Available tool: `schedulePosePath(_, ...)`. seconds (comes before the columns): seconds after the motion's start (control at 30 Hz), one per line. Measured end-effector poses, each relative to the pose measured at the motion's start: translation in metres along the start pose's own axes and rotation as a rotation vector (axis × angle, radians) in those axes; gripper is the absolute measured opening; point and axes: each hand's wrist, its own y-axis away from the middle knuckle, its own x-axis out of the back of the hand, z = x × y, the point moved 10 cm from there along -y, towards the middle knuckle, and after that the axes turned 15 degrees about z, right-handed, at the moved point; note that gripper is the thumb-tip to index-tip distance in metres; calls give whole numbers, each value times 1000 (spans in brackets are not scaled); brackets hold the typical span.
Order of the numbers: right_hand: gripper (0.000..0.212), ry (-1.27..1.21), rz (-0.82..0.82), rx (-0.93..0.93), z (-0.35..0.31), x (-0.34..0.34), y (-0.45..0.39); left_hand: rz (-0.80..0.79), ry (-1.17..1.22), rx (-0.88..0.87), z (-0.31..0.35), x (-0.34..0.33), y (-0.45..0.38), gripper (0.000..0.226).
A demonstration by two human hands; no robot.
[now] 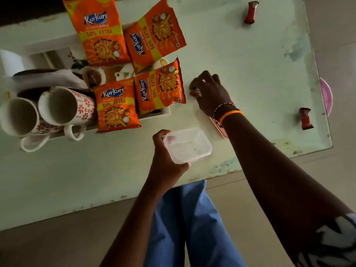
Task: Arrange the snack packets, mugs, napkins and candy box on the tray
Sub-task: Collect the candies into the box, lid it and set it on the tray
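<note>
Several orange snack packets [117, 105] lie on the white tray [165, 110] at the left. Two white mugs with red flowers [65, 106] lie on their sides at the tray's near left. White napkins [48, 78] sit behind them. My left hand [163, 151] holds a clear plastic candy box [187, 145], open side up and empty, above the table's near edge. My right hand [210, 91] rests on the table just right of the tray, its fingers closed on a small wrapped candy [195, 91].
Two red wrapped candies lie loose on the pale green table [240, 60], one at the far right [251, 12] and one at the right edge [305, 118]. A pink lid [221, 130] lies under my right wrist. A pink plate [326, 95] pokes out beyond the table's right edge.
</note>
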Motion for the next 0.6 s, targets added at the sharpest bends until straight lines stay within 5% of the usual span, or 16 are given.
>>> schedulePosePath(0.27,8,-401,300,-285,46,62,35,28,-83,-108,22,-21,2,83)
schedulePosePath(0.43,6,-509,280,-277,46,87,82,38,-105,-181,50,-41,1,83)
schedulePosePath(0.5,4,-513,238,-237,49,89,97,22,-101,-202,63,-51,-1,84)
schedulePosePath(0.6,11,-361,413,-324,97,105,108,-4,-129,-254,80,-69,-7,85)
